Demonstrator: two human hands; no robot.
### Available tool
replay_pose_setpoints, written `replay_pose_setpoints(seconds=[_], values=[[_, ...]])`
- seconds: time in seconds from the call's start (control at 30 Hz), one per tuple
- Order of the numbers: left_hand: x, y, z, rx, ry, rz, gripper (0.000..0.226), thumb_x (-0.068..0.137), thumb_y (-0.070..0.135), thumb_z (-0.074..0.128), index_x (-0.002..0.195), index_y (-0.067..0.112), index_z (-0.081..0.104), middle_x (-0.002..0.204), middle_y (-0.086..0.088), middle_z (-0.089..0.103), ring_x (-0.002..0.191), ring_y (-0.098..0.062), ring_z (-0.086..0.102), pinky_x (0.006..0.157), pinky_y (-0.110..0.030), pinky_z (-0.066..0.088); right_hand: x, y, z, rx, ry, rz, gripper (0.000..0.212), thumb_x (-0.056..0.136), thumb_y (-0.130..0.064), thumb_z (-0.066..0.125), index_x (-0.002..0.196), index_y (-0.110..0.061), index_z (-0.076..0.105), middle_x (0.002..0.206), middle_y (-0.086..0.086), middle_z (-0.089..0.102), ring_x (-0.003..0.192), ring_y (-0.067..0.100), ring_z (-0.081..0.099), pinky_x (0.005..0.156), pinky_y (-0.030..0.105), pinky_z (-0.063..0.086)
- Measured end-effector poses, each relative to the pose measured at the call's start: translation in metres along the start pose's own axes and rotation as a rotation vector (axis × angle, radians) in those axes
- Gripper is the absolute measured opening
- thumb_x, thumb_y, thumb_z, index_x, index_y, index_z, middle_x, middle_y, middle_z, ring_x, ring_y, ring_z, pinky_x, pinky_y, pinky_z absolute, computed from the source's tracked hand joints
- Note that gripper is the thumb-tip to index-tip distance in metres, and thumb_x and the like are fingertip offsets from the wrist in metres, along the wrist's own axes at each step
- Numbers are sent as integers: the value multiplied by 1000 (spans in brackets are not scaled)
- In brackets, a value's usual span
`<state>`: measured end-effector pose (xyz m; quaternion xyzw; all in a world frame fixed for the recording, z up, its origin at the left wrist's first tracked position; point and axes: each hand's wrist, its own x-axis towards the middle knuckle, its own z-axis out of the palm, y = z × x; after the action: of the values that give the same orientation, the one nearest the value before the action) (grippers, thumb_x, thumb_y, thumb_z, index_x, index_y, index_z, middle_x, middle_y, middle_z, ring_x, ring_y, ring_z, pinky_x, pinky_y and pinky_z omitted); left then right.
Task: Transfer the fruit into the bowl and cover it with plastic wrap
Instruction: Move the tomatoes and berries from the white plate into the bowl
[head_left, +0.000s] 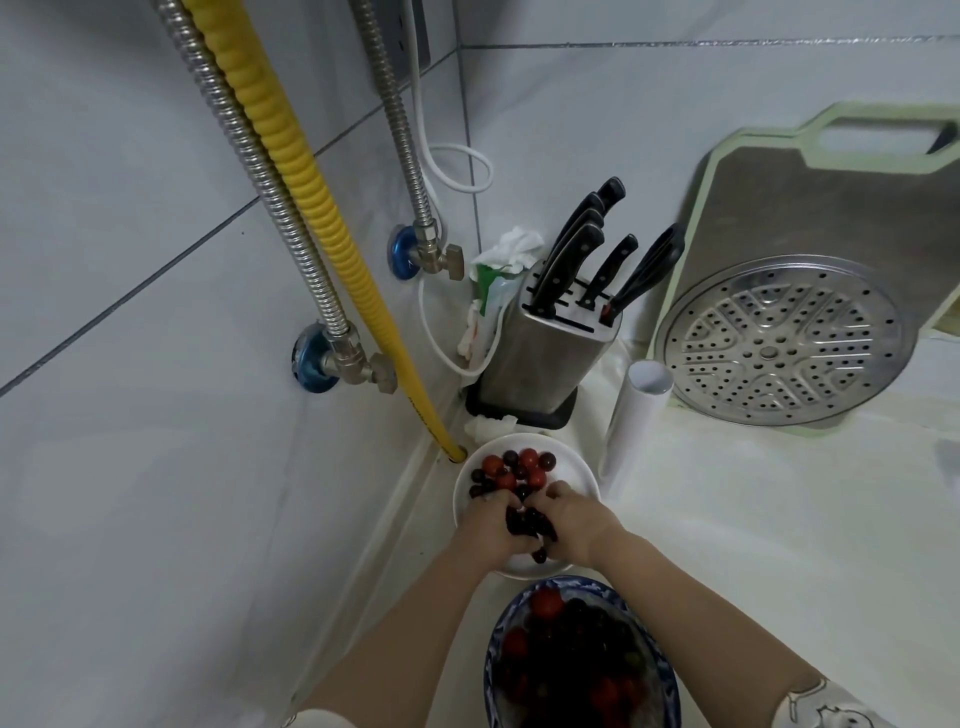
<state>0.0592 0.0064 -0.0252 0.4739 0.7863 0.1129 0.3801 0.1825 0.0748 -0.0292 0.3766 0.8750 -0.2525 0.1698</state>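
Note:
A white plate near the wall corner carries red and dark cherries. My left hand and my right hand are cupped together over the plate's near half, with a bunch of dark cherries held between them. One dark cherry hangs just below the hands. A blue-patterned bowl filled with red and dark fruit stands in front of the plate, nearest to me. A white roll of plastic wrap stands upright to the right of the plate.
A steel knife block with several black-handled knives stands behind the plate. A perforated steel steamer tray leans on a green-edged cutting board at the right. A yellow hose and metal pipes run down the tiled wall at the left.

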Motion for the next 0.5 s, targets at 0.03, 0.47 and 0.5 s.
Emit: replay_pose_setpoints(seconds=[0.03,0.47,0.5], values=[[-1,0,0,-43,-6,-12,55,76,24,77,123,10,51,128,-8,56,116,-22,54,97,-29,43,-1,0,1,21,5,3,63,83,-25,61,140,-29,32,132,9,36,111,29,53,98,36,46],[-11,-1,1,-539,4,-29,25,85,3,66,107,9,56,95,-4,58,80,-17,63,72,-26,58,-18,-2,0,626,199,51,15,82,-7,62,87,-21,62,77,-5,58,72,12,56,76,28,50],[-13,-1,-1,-572,1,-17,24,84,3,66,104,11,56,92,-3,59,75,-14,63,68,-24,58,-22,-3,-2,682,205,68,18,81,-5,63,84,-22,62,72,-5,58,64,10,56,69,26,51]])
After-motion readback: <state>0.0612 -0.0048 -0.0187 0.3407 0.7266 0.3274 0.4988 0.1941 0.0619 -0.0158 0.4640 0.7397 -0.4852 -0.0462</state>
